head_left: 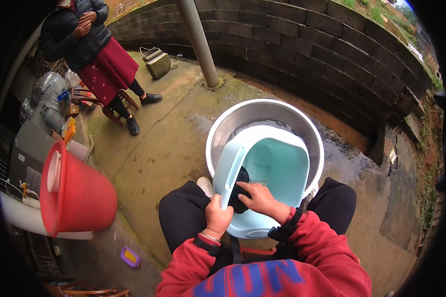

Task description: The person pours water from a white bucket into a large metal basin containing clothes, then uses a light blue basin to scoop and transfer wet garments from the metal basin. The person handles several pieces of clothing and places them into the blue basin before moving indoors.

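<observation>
A light blue plastic basin [282, 171] is tilted over my lap, partly resting within a wide metal tub [214, 136]. My left hand [218, 217] is closed around the basin's left rim. Inside the basin, my right hand [261, 199] presses a black cloth [240, 200] against the left wall. Its index finger reaches toward the rim, and the fingers underneath are partly hidden. Some water shows in the metal tub behind the basin.
A red plastic tub [86, 193] lies tilted at the left, near a small purple-and-yellow brush-like object [130, 257]. A person [101, 64] stands by a wooden chair [111, 116]. A pole [198, 42], a bag-like container [156, 63] and a block wall [307, 47] are farther back.
</observation>
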A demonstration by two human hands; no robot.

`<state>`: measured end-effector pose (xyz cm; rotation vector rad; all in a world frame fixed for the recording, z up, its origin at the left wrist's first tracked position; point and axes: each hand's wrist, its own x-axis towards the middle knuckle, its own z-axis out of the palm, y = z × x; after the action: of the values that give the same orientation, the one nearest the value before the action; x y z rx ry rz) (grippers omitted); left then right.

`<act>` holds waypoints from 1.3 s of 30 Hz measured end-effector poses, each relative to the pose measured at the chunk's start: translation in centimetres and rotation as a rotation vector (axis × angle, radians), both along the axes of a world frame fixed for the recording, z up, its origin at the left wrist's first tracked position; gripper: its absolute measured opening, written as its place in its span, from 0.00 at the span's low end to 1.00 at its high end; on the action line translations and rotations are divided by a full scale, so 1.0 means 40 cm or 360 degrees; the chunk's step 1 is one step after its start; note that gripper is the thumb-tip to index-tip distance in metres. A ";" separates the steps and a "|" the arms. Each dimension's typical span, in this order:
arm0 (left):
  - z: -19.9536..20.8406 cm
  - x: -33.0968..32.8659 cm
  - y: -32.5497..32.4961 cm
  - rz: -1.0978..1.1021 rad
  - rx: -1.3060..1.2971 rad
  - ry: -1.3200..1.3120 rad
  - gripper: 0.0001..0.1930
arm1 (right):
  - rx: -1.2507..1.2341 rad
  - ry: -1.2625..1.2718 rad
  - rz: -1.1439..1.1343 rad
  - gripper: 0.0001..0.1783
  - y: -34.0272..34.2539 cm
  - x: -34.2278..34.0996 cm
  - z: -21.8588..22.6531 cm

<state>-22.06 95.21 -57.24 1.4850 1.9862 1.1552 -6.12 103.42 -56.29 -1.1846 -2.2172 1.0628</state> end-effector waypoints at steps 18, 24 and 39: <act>0.132 -0.169 0.186 0.0179 0.0409 0.0188 0.07 | 0.0328 0.0195 -0.1016 0.07 0.235 0.348 -0.117; 0.116 -0.275 0.357 0.0201 0.0411 0.0757 0.08 | -0.0276 -0.0464 -0.0767 0.14 0.321 0.390 -0.352; 0.042 -0.301 0.466 0.0222 0.0149 0.1047 0.08 | -0.0124 -0.0741 -0.0010 0.14 0.282 0.181 -0.733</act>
<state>-34.10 113.86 -55.56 1.9887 2.5152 0.8844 1.12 114.69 -85.61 -1.6057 -2.5263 0.9506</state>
